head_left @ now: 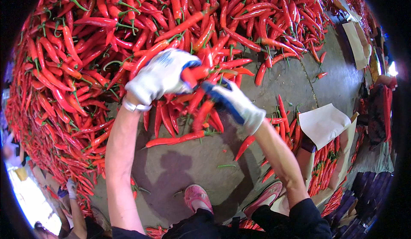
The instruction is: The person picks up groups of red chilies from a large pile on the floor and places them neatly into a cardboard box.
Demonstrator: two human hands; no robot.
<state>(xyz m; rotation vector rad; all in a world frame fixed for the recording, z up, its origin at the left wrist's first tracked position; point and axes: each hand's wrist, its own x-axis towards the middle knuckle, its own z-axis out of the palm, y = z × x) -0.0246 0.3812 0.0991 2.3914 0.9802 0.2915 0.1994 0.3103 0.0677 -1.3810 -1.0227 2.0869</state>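
Both my hands wear white knit gloves with blue-coated palms and meet over the near edge of a big heap of red chilli peppers (102, 46). My left hand (165, 74) is closed around red chillies (198, 73) that poke out past its fingers. Just to its right, my right hand (235, 104) has its blue fingertips pressed together on a red chilli (203, 115), which hangs blurred below them. Exactly how these fingers grip is partly smeared. Beneath the hands, more chillies lie loose, one long pepper (175, 140) stretched across the grey floor.
At the right stands an open carton (344, 153) with chillies lined up inside and a sheet of brown paper (324, 121) at its top. Loose chillies (282, 127) lie beside it. My pink shoes (198, 197) are below. Another person's gloved hand (71, 188) shows at lower left.
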